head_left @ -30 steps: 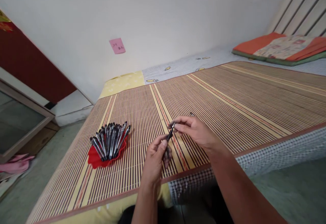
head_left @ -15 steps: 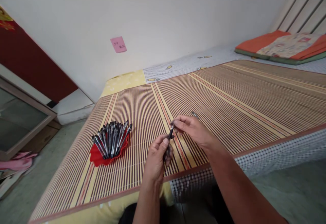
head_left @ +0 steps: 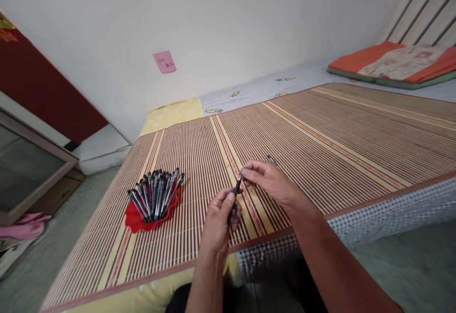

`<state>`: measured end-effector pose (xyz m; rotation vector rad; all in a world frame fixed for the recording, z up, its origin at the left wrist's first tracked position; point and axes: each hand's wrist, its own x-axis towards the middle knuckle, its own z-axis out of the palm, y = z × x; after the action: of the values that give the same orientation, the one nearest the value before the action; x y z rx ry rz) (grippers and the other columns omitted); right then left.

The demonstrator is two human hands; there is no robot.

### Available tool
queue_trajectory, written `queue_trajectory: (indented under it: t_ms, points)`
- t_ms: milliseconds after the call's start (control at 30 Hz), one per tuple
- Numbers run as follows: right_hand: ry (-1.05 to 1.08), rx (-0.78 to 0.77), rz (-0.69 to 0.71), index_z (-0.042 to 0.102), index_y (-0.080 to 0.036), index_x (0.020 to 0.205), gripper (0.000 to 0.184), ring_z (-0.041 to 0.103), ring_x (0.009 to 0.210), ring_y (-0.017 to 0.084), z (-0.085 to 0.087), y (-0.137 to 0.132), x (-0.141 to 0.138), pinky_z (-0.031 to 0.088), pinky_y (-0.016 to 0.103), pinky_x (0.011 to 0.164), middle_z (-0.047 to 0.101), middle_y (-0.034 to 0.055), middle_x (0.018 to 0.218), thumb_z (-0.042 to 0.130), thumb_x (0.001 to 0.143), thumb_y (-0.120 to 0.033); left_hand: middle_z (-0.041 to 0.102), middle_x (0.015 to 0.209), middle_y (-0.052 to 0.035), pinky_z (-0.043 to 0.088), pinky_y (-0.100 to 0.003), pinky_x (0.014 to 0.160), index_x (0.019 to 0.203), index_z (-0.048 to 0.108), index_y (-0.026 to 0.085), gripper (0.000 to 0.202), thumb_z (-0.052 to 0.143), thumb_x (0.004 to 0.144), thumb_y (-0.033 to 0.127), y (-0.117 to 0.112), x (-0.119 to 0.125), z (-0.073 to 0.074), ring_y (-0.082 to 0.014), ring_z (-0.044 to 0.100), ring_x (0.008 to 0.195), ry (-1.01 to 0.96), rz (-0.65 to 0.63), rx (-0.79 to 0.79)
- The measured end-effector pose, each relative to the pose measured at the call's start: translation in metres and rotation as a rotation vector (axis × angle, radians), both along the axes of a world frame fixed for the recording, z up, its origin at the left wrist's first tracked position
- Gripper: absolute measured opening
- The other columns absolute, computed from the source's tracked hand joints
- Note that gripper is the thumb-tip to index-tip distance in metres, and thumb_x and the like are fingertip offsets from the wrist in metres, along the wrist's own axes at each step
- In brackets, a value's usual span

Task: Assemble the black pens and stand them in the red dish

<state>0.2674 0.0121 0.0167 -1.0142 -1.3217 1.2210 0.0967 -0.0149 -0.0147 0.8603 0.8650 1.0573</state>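
Observation:
My left hand (head_left: 223,211) is closed around a black pen (head_left: 237,185), which slants up and to the right above the striped mat. At the pen's upper, silvery end, the fingertips of my right hand (head_left: 261,177) are pinched together. Whether they hold a small separate part there is too small to make out. Just behind my right hand, part of another pen (head_left: 271,159) lies on the mat. To the left of my hands, a red wavy-edged dish (head_left: 133,222) holds several clear-barrelled pens (head_left: 155,194) with black ends, fanned out side by side.
The striped bamboo mat (head_left: 199,156) covers most of the bed. Folded orange and green bedding (head_left: 384,63) lies at the far right. A pink note (head_left: 165,61) is stuck on the white wall behind. Pink cloth (head_left: 26,227) is on the floor at left.
Almost nothing differs. My right fingertips stay at the pen's end, and the view has shifted very slightly.

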Motion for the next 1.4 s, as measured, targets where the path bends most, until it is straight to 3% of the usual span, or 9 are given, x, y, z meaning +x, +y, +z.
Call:
queue_trajectory:
  t_ms: [100,200,467,600,667,867,1067,1233,1400]
  points:
    - [-0.003,-0.002,0.023,0.071,-0.02,0.097,0.019,0.062,0.08,0.015,0.001,0.0,0.0,0.049,0.03,0.075,0.069,0.003,0.087,0.065,0.085,-0.033,0.053,0.057,0.0059,0.028,-0.012,0.038,0.096,0.064,0.017,0.038,0.079,0.076,0.045,0.0,0.0,0.001,-0.0043,0.039,0.043,0.005,0.009,-0.006]
    - [-0.008,0.02,0.032,0.072,-0.02,0.096,0.018,0.064,0.087,0.017,-0.001,0.0,0.0,0.05,0.033,0.083,0.071,0.0043,0.094,0.068,0.081,-0.029,0.053,0.057,0.0061,0.028,-0.013,0.038,0.096,0.063,0.017,0.037,0.078,0.076,0.044,0.0,0.0,0.001,-0.0045,0.038,0.043,0.007,0.011,0.003]
    - [-0.002,-0.018,0.0,0.065,-0.018,0.079,0.024,0.053,0.064,0.011,0.002,-0.001,-0.002,0.043,0.026,0.062,0.058,-0.0028,0.068,0.07,0.081,-0.042,0.053,0.057,0.0057,0.027,-0.014,0.037,0.097,0.064,0.016,0.034,0.076,0.079,0.043,0.001,0.0,-0.002,-0.0045,0.038,0.043,0.005,-0.002,0.026]
    - [-0.015,-0.03,0.016,0.071,-0.019,0.097,0.022,0.062,0.078,0.015,0.003,-0.001,-0.001,0.048,0.03,0.073,0.069,0.0034,0.087,0.065,0.084,-0.034,0.053,0.057,0.0057,0.026,-0.014,0.037,0.097,0.064,0.016,0.034,0.075,0.08,0.043,0.0,-0.001,-0.002,-0.0045,0.038,0.042,-0.003,0.004,0.028]
    - [-0.015,-0.02,0.021,0.072,-0.019,0.097,0.02,0.064,0.084,0.016,0.002,-0.001,-0.001,0.049,0.032,0.079,0.071,0.0044,0.092,0.066,0.082,-0.031,0.053,0.056,0.0059,0.026,-0.014,0.037,0.097,0.064,0.016,0.032,0.074,0.081,0.042,0.0,-0.001,-0.002,-0.0045,0.037,0.042,-0.006,-0.002,0.037]
    - [-0.007,-0.022,-0.002,0.066,-0.018,0.078,0.022,0.054,0.064,0.011,-0.002,0.001,0.0,0.044,0.027,0.064,0.059,-0.0028,0.068,0.071,0.08,-0.039,0.054,0.057,0.0053,0.028,-0.015,0.038,0.098,0.064,0.016,0.032,0.074,0.082,0.042,0.002,0.0,-0.004,-0.0052,0.039,0.043,0.012,-0.003,0.048]
    - [-0.002,-0.025,0.028,0.072,-0.018,0.093,0.019,0.063,0.083,0.016,-0.001,0.0,-0.001,0.048,0.031,0.077,0.069,0.0034,0.088,0.068,0.081,-0.033,0.053,0.056,0.0058,0.028,-0.015,0.038,0.097,0.064,0.016,0.031,0.073,0.082,0.042,0.001,0.0,-0.004,-0.0051,0.039,0.043,0.014,0.001,0.058]
    - [-0.031,-0.009,-0.018,0.068,-0.018,0.08,0.02,0.056,0.07,0.014,-0.005,0.003,-0.004,0.045,0.029,0.068,0.063,-0.0007,0.074,0.072,0.077,-0.038,0.054,0.059,0.0056,0.031,-0.015,0.041,0.099,0.065,0.017,0.031,0.074,0.081,0.04,0.002,0.0,-0.006,-0.0054,0.041,0.044,0.075,0.025,0.104]
    - [-0.029,0.018,-0.068,0.065,-0.019,0.075,0.021,0.055,0.07,0.014,-0.009,0.006,-0.011,0.044,0.029,0.069,0.06,-0.0019,0.072,0.07,0.078,-0.039,0.06,0.065,0.0027,0.04,-0.019,0.052,0.098,0.067,0.018,0.029,0.077,0.078,0.036,0.003,0.001,-0.005,-0.0101,0.052,0.055,0.219,0.155,0.225]
